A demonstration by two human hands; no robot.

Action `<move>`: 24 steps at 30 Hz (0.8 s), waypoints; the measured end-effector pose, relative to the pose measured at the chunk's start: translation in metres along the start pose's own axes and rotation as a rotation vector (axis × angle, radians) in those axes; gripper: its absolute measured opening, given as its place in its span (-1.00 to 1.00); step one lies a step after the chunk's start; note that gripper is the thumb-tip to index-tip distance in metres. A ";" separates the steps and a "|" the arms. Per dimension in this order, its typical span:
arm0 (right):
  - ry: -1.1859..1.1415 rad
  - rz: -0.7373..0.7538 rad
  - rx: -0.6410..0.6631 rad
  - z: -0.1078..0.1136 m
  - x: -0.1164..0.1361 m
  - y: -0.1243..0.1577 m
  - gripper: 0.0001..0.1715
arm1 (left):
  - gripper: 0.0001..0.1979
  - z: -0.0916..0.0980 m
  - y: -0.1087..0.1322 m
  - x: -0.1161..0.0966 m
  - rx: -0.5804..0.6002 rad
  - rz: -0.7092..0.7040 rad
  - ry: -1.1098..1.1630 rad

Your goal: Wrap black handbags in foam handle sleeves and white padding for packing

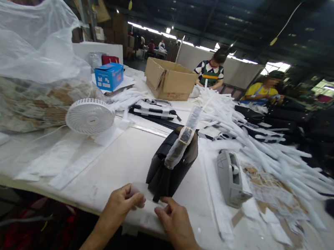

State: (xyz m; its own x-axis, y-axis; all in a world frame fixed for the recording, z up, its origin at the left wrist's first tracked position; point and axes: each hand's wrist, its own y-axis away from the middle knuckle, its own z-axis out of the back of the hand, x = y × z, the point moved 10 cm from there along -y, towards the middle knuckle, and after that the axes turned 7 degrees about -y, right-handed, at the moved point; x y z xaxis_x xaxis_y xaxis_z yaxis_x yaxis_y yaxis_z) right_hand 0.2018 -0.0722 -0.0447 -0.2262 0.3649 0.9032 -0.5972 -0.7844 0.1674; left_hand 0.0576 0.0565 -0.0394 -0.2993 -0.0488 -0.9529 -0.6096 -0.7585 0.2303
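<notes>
A black handbag [172,159] stands on the white table in front of me, its handle wrapped in clear plastic with a gold-coloured buckle [186,135]. A dark strap end [160,187] hangs down its near side. My left hand [124,203] is closed, thumb against fingers, on a small translucent sheet [139,188] just left of the bag's base. To the right, my right hand [175,219] has its thumb and forefinger apart beside the strap end. Whether the forefinger touches the strap I cannot tell.
A grey tape dispenser [232,180] stands right of the bag, near a heap of white wrapped strips [246,142]. Leftward are a white fan [90,117] and a large plastic bag [24,43]. Behind stands a cardboard box [169,81]. Two people work across the table.
</notes>
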 end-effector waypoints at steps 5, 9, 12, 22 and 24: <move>-0.577 -0.255 0.184 -0.041 -0.019 0.009 -0.20 | -0.62 -0.010 -0.002 0.021 0.071 0.082 0.115; -0.727 -0.247 0.176 -0.044 -0.004 0.004 -0.36 | -0.62 -0.012 0.002 0.019 0.119 0.049 0.042; -0.620 -0.147 0.162 -0.031 0.013 0.001 -0.48 | -0.62 -0.009 0.007 0.016 0.142 0.015 -0.045; -0.798 -0.076 0.247 0.002 0.070 0.021 -0.49 | -0.69 -0.017 0.024 -0.012 0.171 -0.124 -0.330; -0.804 -0.072 0.215 0.006 0.072 0.020 -0.51 | -0.68 -0.020 0.027 -0.014 0.172 -0.144 -0.349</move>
State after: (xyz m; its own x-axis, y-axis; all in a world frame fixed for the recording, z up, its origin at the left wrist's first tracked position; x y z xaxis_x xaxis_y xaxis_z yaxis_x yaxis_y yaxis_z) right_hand 0.1782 -0.0645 0.0255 0.4740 0.0124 0.8804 -0.4105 -0.8815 0.2334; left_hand 0.0605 0.0239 -0.0241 -0.4149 0.2950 -0.8607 -0.7683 -0.6203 0.1578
